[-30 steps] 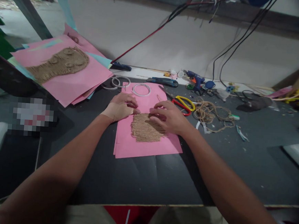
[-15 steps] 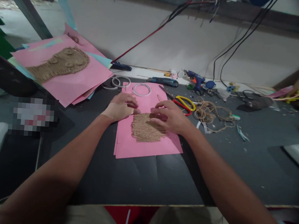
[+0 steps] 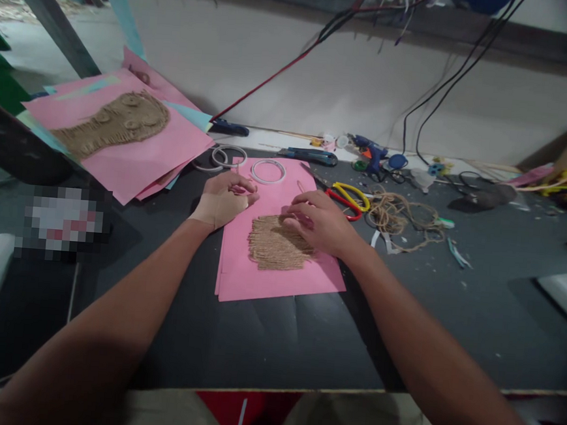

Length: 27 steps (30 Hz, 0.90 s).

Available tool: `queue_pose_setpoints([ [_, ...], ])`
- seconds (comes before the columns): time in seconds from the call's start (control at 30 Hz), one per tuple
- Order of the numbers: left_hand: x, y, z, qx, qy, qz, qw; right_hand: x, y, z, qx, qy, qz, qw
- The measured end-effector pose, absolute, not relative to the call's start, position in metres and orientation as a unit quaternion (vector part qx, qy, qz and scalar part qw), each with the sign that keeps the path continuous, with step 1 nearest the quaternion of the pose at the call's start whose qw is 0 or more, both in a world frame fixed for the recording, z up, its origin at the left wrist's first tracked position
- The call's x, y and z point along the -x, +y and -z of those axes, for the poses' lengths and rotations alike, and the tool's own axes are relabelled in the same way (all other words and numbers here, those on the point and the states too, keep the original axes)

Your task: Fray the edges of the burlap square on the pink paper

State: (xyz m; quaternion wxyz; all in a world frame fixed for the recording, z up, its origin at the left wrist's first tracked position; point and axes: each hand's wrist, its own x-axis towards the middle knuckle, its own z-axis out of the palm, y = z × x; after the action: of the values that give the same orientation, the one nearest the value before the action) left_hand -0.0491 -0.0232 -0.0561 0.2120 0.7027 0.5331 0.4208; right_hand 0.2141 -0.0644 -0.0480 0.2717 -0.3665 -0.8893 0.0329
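Note:
A patch of brown twine (image 3: pixel 279 248), laid in close rows, lies on pink paper sheets (image 3: pixel 252 289) in front of me. My right hand (image 3: pixel 322 223) rests over the patch's upper right part, its fingers loosely bent and apart. Off the patch's upper left corner, my left hand (image 3: pixel 223 201) hovers at the paper's left edge; its fingers are curled with a gap to the thumb, and nothing shows in them. A tan wrap covers part of that hand. One white ring (image 3: pixel 268 171) lies on the top of the paper.
Scissors (image 3: pixel 348 199) with red and yellow handles lie beside a tangle of twine (image 3: pixel 396 215). Behind are a blue cutter knife (image 3: pixel 310 156) and a glue gun (image 3: pixel 374 154). More rings (image 3: pixel 229 156) sit left of the paper. A larger twine piece (image 3: pixel 124 121) lies on stacked sheets.
My left hand has drawn back up and to the left, away from the twine patch's top edge. The right hand has shifted only slightly left.

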Motion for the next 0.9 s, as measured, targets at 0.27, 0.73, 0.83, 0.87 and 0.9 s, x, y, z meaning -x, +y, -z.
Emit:
queue_pose_setpoints([
  [0.27, 0.05, -0.016, 0.063, -0.761, 0.547, -0.337, 0.091, -0.215, -0.062, 0.052, 0.366, -0.887, -0.032, 0.281],
  [0.73, 0.041, -0.027, 0.055, -0.838, 0.425, -0.333, 0.079, -0.205, -0.065, 0.049, 0.346, -0.894, -0.029, 0.283],
  [0.83, 0.038, -0.03, 0.052, -0.843, 0.428, -0.315, 0.081, -0.2, -0.068, 0.05, 0.347, -0.895, -0.037, 0.277],
  [0.87, 0.037, -0.03, 0.052, -0.844, 0.428, -0.314, 0.084, -0.198, -0.068, 0.05, 0.347, -0.895, -0.041, 0.276],
  [0.9, 0.037, -0.03, 0.052, -0.843, 0.427, -0.314, 0.088, -0.197, -0.069, 0.051, 0.346, -0.895, -0.044, 0.277],
])
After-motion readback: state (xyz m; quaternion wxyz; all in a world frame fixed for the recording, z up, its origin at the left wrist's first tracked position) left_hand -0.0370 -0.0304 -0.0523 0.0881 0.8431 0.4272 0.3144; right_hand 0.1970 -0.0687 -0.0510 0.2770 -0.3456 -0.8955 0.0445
